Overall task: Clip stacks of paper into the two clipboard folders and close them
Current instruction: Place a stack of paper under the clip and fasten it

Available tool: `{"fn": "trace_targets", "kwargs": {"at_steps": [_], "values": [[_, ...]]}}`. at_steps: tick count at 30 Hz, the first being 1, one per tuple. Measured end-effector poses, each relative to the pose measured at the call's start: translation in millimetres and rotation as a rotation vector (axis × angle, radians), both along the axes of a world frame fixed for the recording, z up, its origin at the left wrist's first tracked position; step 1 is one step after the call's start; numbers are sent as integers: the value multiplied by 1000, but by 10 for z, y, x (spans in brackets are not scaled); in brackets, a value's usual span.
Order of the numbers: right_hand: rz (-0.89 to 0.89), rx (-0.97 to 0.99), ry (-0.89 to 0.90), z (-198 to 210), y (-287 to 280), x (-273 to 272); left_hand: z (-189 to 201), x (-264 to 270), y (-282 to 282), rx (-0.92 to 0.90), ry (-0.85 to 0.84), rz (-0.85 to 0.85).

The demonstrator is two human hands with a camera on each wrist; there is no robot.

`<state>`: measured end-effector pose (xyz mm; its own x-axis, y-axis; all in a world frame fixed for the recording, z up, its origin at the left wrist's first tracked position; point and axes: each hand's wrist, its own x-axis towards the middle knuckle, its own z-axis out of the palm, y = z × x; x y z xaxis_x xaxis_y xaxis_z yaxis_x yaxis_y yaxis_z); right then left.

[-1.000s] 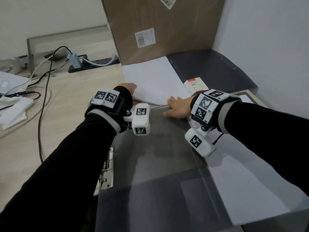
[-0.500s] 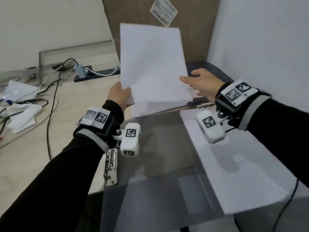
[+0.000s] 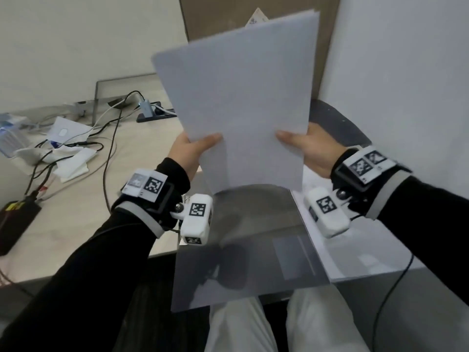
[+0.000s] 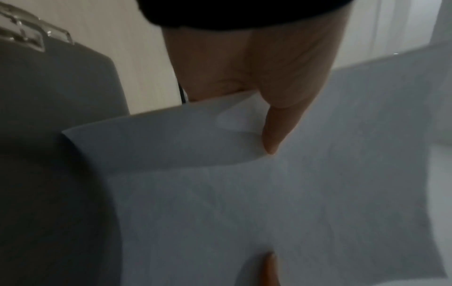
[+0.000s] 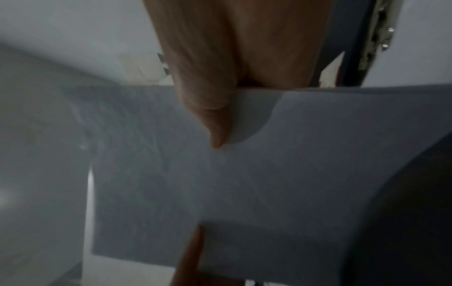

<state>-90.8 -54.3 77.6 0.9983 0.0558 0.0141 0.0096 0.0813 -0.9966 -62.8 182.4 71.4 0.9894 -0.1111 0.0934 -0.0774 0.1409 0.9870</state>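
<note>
A stack of white paper point(image 3: 241, 102) is held upright in the air above the desk, tilted a little to the right. My left hand point(image 3: 193, 151) pinches its lower left edge, thumb on the front. My right hand point(image 3: 308, 148) pinches the lower right edge the same way. The wrist views show the paper point(image 4: 244, 193) point(image 5: 244, 183) with a thumb point(image 4: 276, 125) point(image 5: 210, 120) on top and fingers beneath. Below lies an open grey clipboard folder point(image 3: 253, 245) with its translucent cover spread toward me and white paper point(image 3: 355, 255) on its right half. Its metal clip point(image 4: 29, 32) shows in the left wrist view.
A second dark folder point(image 3: 337, 123) lies at the back right by the wall. A brown cardboard box point(image 3: 208, 16) stands behind the paper. Cables, a power strip point(image 3: 156, 114) and white tissues point(image 3: 73, 161) clutter the desk's left side. A black device point(image 3: 15, 222) sits at the left edge.
Both hands took the paper stack from the desk behind the folder and lifted it upright, then raised it closer to my head.
</note>
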Motion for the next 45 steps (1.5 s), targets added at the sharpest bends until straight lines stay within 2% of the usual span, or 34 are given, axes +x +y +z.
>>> {"fn": "trace_targets", "kwargs": {"at_steps": [5, 9, 11, 16, 20, 24, 26, 29, 32, 38, 42, 45], "values": [[-61, -6, 18, -330, 158, -109, -188, -113, -100, 64, 109, -6], [-184, -127, 14, -246, 140, -111, -61, -128, -110, 148, 137, 20], [-206, -215, 16, -155, 83, -119, -8, -123, -43, 252, 127, 20], [-121, -332, 153, -109, -110, -249, -112, -168, 369, 630, 165, 72], [53, -406, 382, -316, -89, -379, -327, -260, 588, 789, 340, 57], [96, -589, 503, -579, 15, -375, -454, -323, 618, 727, 450, 32], [119, -614, 530, -777, 31, -291, -482, -336, 592, 649, 470, 57], [92, -686, 541, -636, 265, -461, -510, -340, 585, 595, 501, 45], [57, -731, 604, -673, 300, -493, -530, -324, 623, 592, 511, 39], [88, -669, 568, -698, 296, -522, -572, -293, 652, 576, 505, 81], [74, -711, 609, -691, 272, -550, -577, -283, 648, 586, 504, 75], [110, -643, 574, -703, 257, -559, -594, -275, 639, 593, 500, 72]]}}
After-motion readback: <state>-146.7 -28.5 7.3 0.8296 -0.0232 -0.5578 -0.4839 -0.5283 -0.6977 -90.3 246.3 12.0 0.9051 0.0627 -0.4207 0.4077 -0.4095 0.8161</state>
